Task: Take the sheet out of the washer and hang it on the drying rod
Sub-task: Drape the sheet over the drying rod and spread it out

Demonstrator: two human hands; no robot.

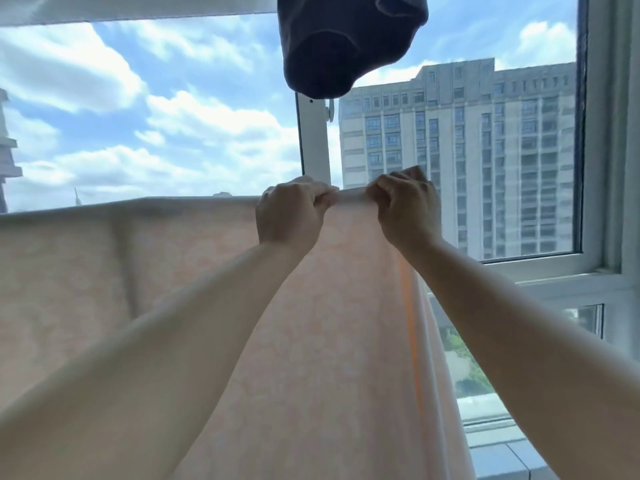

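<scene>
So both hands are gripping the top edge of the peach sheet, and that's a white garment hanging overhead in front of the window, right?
Not quite: the garment overhead is dark, navy or charcoal, not white. The head view shows it. The rest holds: the left hand and right hand both grip the top edge of the peach sheet, in front of the window.

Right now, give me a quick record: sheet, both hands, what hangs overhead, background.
sheet: peach, patterned, draped with its top fold running level from the left edge to the hands
left hand: fingers curled on the top fold
right hand: fingers curled on the top fold, close beside the left
rod: hidden under the fold
overhead: dark garment
background: window frame, tower block, cloudy sky
</scene>
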